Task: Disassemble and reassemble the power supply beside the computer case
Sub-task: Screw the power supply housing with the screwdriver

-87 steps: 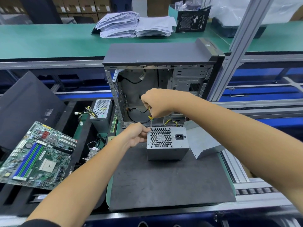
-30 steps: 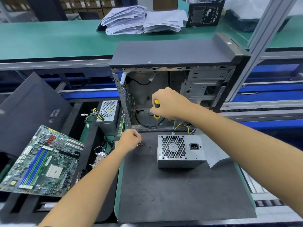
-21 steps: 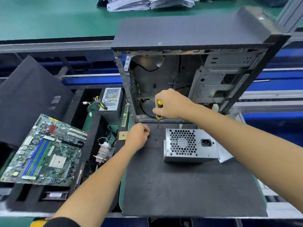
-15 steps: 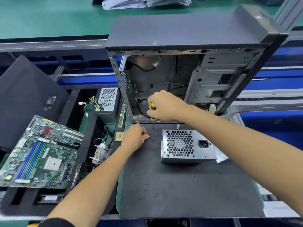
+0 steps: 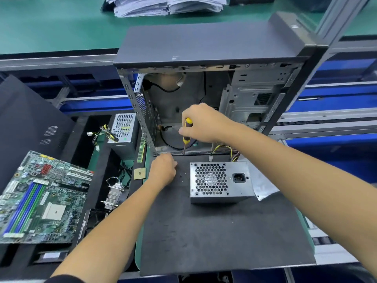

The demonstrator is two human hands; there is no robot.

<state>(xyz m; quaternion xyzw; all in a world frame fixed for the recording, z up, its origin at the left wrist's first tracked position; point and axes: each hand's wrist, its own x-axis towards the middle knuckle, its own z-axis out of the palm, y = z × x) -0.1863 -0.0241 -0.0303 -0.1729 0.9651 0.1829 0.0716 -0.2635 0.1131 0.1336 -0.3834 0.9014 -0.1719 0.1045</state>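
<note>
our right hand is raised over the back edge of the black mat, knuckles up, wrist bent down, forearm running in from the lower right. its grip is closed round the yellow-black handle of a screwdriver, held upright w/ the shaft pointing down; the tip sits near the bottom front rail of the computer case, can't tell if it touches anything.

our left hand lies low on the mat, forearm coming in from the lower left. fingers are curled under at the mat's surface, just left of a few small dark screws; can't tell whether that grip holds one or is empty.

the power supply sits on the mat, right of the left hand and below the right, fan grille and power socket facing us, wires trailing from its back toward the case. a bent metal cover lies just beside it on the right.

the case stands open in front of us. off the mat to the left: a motherboard, a heatsink, a cpu chip, a ram stick and a second psu.
</note>
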